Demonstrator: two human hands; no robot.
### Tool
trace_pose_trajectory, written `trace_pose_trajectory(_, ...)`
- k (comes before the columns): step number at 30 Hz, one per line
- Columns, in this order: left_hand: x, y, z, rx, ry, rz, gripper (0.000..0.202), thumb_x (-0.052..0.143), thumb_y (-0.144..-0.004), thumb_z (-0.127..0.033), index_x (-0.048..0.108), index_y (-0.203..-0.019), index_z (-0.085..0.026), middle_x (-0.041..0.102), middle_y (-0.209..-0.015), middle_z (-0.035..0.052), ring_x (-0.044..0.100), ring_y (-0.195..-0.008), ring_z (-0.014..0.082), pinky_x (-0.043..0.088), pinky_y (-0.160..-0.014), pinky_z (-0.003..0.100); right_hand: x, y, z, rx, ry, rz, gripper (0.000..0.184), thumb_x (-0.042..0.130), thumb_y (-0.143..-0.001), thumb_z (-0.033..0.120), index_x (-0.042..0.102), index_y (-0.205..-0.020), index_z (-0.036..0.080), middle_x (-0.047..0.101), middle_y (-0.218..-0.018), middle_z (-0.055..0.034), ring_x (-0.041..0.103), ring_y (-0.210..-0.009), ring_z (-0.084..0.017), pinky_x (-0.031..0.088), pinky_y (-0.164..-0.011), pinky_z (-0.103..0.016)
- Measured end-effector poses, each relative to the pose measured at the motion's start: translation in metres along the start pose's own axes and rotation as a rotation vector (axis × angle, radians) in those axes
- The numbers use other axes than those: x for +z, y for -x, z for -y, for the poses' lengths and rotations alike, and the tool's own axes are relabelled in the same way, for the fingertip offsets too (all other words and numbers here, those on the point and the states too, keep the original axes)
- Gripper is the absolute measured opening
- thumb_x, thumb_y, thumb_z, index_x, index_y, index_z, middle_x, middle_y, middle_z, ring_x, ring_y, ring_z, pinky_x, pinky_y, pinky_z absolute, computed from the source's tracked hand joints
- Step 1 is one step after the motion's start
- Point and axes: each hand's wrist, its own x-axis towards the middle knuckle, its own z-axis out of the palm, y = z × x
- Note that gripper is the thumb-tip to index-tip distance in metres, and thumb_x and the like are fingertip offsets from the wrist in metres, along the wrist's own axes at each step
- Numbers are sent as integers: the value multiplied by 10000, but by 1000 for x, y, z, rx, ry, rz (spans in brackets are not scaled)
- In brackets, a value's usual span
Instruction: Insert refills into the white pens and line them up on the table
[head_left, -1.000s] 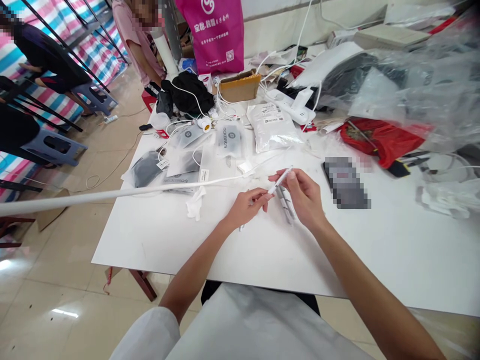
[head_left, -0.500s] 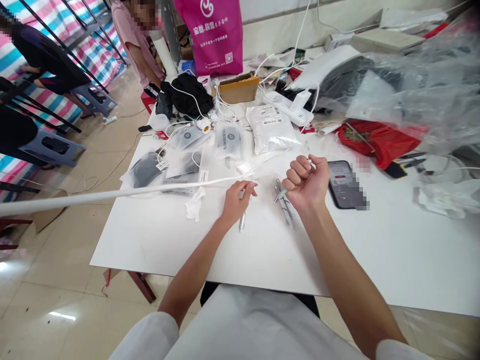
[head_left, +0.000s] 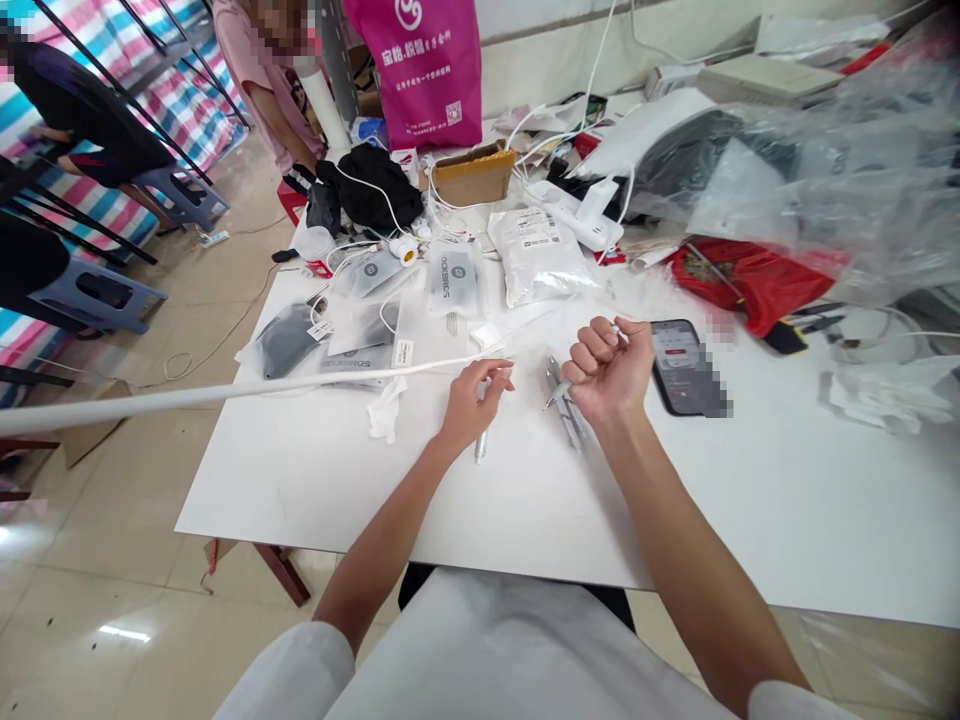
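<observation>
My right hand (head_left: pixel 609 368) is closed in a fist around a silver pen (head_left: pixel 556 397), whose tip sticks out on the left side of the fist. Beside it, more silver pens (head_left: pixel 571 425) lie together on the white table (head_left: pixel 330 500). My left hand (head_left: pixel 474 402) is loosely curved, with a gap between thumb and fingers and nothing held. Beneath it lies another silver pen (head_left: pixel 481 447), partly hidden by the hand. A phone (head_left: pixel 675 365) with a lit screen rests to the right of my right hand.
A white pole (head_left: pixel 225 393) crosses from the left above packaged items (head_left: pixel 289 340). A crumpled tissue (head_left: pixel 385 412) lies left of my hand. Behind are a white pouch (head_left: pixel 540 260), a power strip (head_left: pixel 592 220), a cardboard box (head_left: pixel 472 178) and a red bag (head_left: pixel 772 285). Other people sit and stand at left.
The whole view has shifted slightly to the left. Both hands keep nearly the same pose, and the pen stays in my right fist.
</observation>
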Motion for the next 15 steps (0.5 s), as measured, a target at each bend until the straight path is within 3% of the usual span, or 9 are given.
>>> trace_pose_trajectory(4, 4, 4, -3, 116, 23, 156, 413, 829, -916, -499, 754, -1249, -266, 819, -1011, 52, 713, -1089, 242, 478, -1129, 433, 19, 10, -3, -87, 38, -38, 566, 705, -867, 616, 334, -637, 256, 152, -575, 77, 98, -485, -113, 238, -407, -267)
trace_pose_trajectory(6, 6, 5, -5, 98, 69, 180, 359, 857, -888, -493, 793, -1155, -261, 813, -996, 50, 715, -1023, 231, 504, -1073, 420, 28, 17, -8, -149, 80, -49, 565, 648, -919, 664, 362, -646, 261, 176, -595, 65, 165, -494, -130, 324, -441, -289)
trace_pose_trajectory(8, 5, 5, -6, 44, 155, 154, 269, 813, -924, -495, 812, -985, -233, 803, -961, 55, 712, -943, 211, 527, -986, 394, 31, 24, -15, -223, 131, -50, 545, 590, -979, 672, 399, -673, 263, 243, -620, 49, 322, -526, -153, 481, -550, -330)
trace_pose_trajectory(11, 0, 1, -8, -34, 331, 147, 296, 792, -942, -503, 805, -931, -207, 808, -925, 65, 723, -926, 209, 534, -917, 374, 21, 38, -31, -316, 222, -73, 444, 556, -1037, 630, 541, -767, 277, 507, -745, 3, 634, -803, -200, 611, -864, -421)
trace_pose_trajectory(13, -3, -2, -8, -87, 437, 162, 339, 811, -923, -531, 807, -1013, -205, 819, -952, 79, 743, -939, 220, 543, -882, 370, 8, 53, -41, -343, 331, -102, 362, 560, -1050, 603, 651, -884, 295, 673, -972, -35, 701, -1063, -229, 600, -1000, -461)
trace_pose_trajectory(15, -3, -4, -8, -131, 512, 166, 395, 803, -919, -574, 795, -1062, -206, 816, -968, 86, 750, -924, 219, 547, -851, 364, -7, 71, -48, -344, 512, -104, 360, 513, -1071, 601, 714, -1030, 305, 717, -1178, -70, 700, -1187, -265, 596, -1041, -510)
